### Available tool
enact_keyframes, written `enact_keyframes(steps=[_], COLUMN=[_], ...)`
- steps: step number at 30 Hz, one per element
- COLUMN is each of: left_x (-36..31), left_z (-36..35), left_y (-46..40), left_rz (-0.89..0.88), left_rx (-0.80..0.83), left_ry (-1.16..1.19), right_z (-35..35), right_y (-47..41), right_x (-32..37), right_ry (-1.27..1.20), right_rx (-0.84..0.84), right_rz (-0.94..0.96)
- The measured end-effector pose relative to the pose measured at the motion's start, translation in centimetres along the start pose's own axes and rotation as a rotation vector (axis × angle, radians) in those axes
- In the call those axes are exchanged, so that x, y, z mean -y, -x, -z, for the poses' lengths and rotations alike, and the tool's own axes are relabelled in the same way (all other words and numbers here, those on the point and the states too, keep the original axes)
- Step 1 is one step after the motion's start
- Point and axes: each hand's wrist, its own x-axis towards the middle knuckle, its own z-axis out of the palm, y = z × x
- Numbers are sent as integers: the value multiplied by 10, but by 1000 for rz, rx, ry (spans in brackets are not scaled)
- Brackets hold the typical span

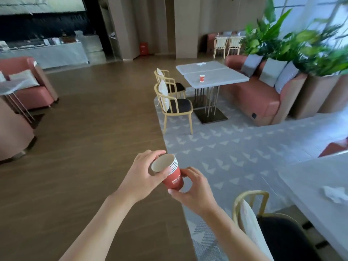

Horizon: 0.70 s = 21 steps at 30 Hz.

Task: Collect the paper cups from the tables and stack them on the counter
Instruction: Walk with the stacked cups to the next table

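Note:
A nested stack of several red paper cups [172, 176] is held tilted in front of me, its open mouth turned up and to the left. My left hand [145, 172] grips the stack around the rims. My right hand [194, 187] pinches its base from the right. One more red paper cup [202, 78] stands upright on a white table [222, 78] farther ahead. The counter [43, 51] with white cloth lies far off at the back left.
Two yellow chairs [173, 104] stand left of the white table, a pink sofa [258, 98] with cushions to its right. A near table [310, 185] with a crumpled napkin [335, 193] is at right, a chair [263, 223] beside it. Pink armchairs [28, 87] at left. Wooden floor stretches toward the counter.

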Motion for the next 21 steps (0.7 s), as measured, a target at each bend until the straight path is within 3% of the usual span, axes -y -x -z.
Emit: enact_keyframes(steps=[11, 21], left_x=[25, 82], left_z=[-82, -63], left_y=[-183, -323], left_rz=[-163, -225], left_rx=[289, 402], left_ry=[206, 306], right_z=[48, 23], right_y=[-91, -208], right_x=[-72, -66], right_ry=[170, 284], right_rx=[-231, -367], right_rz=[-254, -341])
